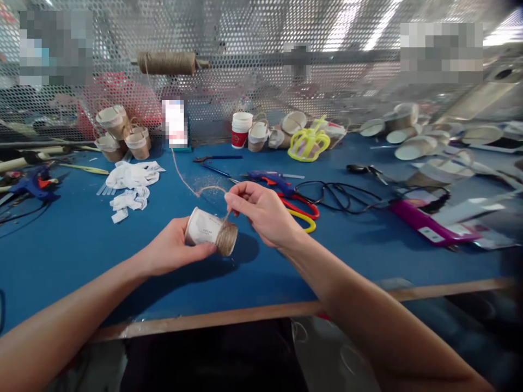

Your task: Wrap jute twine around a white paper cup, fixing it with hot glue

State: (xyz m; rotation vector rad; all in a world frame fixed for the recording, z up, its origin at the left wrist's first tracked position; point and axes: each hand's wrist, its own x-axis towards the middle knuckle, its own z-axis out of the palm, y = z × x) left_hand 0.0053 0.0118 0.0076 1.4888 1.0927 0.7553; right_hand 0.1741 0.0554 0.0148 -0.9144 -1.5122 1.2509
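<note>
Tilted on its side above the blue table, a white paper cup (202, 226) has brown twine wound around its narrower end. My left hand (175, 247) is wrapped round the cup, thumb along its lower side. Between the thumb and fingers of my right hand (255, 209) is pinched the jute twine (211, 188), just above the wound part. From there the strand loops left and runs up toward a twine spool (166, 63) on a rod against the mesh. Part of the strand is hidden behind a pixelated patch.
Twine-wrapped cups (112, 122) are stacked at the back left, near white strips (133, 174). Pliers (212, 160), a glue gun (269, 178), scissors (304, 220) and a yellow crown-shaped basket (309, 144) lie beyond my right hand. A purple power strip (433, 223) and cables are at right.
</note>
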